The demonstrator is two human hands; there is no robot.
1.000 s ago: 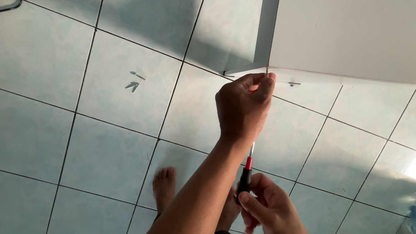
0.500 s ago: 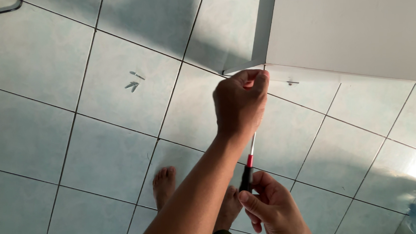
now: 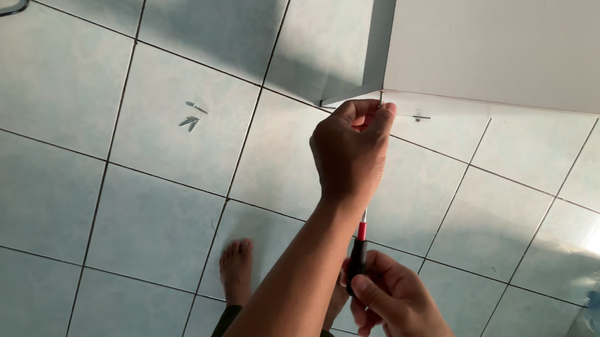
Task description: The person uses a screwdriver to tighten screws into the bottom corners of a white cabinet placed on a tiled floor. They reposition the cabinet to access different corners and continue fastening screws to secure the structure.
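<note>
While the left hand (image 3: 349,150) reaches up to the lower edge of a white panel (image 3: 511,50), its fingers are curled close together, and thumb and fingertips pinch a small screw (image 3: 381,97) right at that edge, near the panel's corner. A second small fitting (image 3: 419,117) shows on the same edge just to the right, apart from the fingers. The right hand (image 3: 395,303) sits lower in view, near the person's body, wrapped shut around the black handle of a screwdriver (image 3: 358,250). A red collar tops the handle, and the thin metal shaft runs upward from it and goes behind the left hand, so the tip is hidden; whether it meets the screw cannot be told. The two hands are apart, joined only by the line of the tool. Below them lies a floor (image 3: 106,213) of pale blue-green tiles with dark joints. A bare foot (image 3: 236,271) stands on it beside the left forearm. Two or three loose fasteners (image 3: 192,118) lie together on a tile well to the left of the hands. Sunlight falls across the tiles at the right.
</note>
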